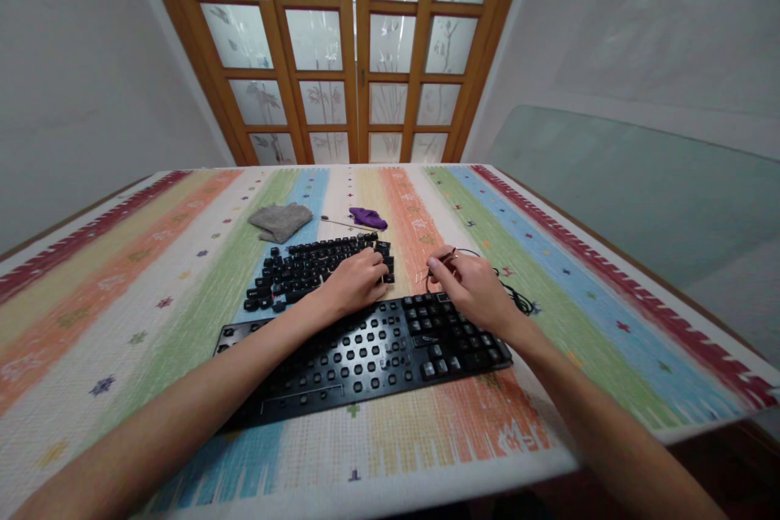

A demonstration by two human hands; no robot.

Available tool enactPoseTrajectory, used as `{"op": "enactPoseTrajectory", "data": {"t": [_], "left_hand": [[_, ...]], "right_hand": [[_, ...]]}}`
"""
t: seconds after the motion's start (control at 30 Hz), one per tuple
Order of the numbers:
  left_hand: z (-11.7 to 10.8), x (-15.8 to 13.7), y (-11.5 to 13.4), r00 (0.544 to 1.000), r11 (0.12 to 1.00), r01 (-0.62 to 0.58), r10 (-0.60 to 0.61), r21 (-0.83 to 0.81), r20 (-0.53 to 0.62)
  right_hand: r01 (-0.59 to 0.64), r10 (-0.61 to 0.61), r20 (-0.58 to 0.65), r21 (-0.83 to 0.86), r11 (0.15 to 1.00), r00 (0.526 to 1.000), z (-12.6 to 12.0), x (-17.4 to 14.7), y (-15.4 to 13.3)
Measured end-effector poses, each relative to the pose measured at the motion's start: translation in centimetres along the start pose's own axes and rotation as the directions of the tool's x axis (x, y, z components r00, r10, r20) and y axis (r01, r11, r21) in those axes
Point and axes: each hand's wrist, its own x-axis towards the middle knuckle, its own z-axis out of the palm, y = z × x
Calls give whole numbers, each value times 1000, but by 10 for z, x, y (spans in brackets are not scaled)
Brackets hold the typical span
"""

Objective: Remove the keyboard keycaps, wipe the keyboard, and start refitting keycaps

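A black keyboard [359,353] lies slanted across the table. Its left and middle parts show bare key sockets, while keycaps [463,333] still cover the right part. Behind it, loose black keycaps [298,268] are laid out in rows. My left hand [358,280] is over the right end of those rows, fingers curled down among the keycaps; what they hold, if anything, is hidden. Just above the keyboard's back right edge is my right hand [472,288], its thumb and fingers pinched on a thin dark item too small to name.
A grey cloth [280,221], a thin stick-like brush [347,223] and a purple cloth [368,218] lie behind the loose keycaps. A black cable [517,298] is coiled right of my right hand. A striped cloth [158,341] covers the table. Wood-framed glass doors [322,41] stand beyond.
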Motion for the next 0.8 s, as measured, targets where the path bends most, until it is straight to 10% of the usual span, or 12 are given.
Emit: {"op": "enactPoseTrajectory", "data": {"t": [0.8], "left_hand": [[12,3,-5,999,999,44,-43,-9,17]], "right_hand": [[-149,179,-235,140,979,955,-19,-7,25]]}}
